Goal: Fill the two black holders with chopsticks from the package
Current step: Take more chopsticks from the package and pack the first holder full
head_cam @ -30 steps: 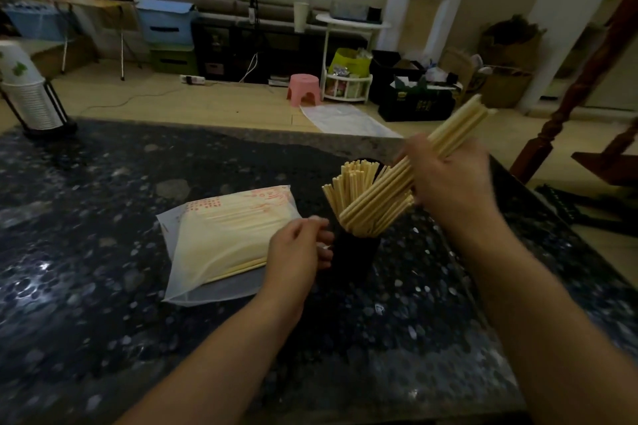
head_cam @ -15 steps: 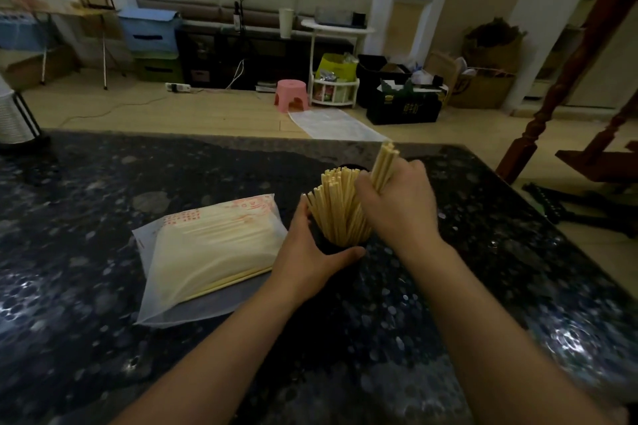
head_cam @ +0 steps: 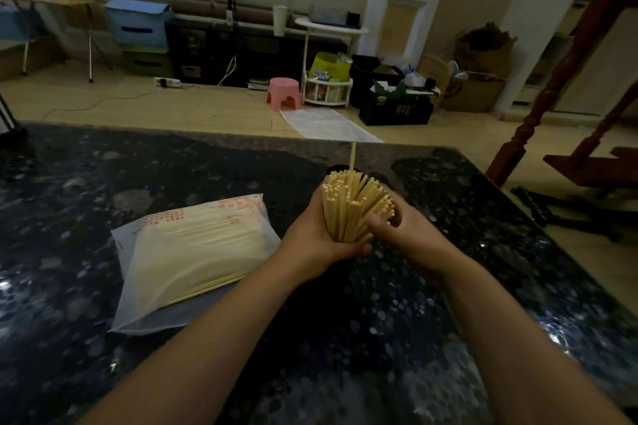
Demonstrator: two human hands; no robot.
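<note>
Since the earlier frame the right hand has dropped from the top of the bundle to its side, and the handful it was feeding in now stands among the other chopsticks. Both hands wrap the bundle: the left hand cups it from nine o'clock with the thumb curled under at the front, and the right hand presses in from three o'clock, fingers bent around the sticks. The bundle stands upright and fans outward at the top, with one chopstick poking above the rest at twelve o'clock. The black holder is almost wholly hidden behind the hands and too dark to make out. At nine o'clock from the hands, near the left wrist, the package lies flat on the dark speckled table, its plastic translucent with red print along the far edge and pale chopsticks showing through.
</note>
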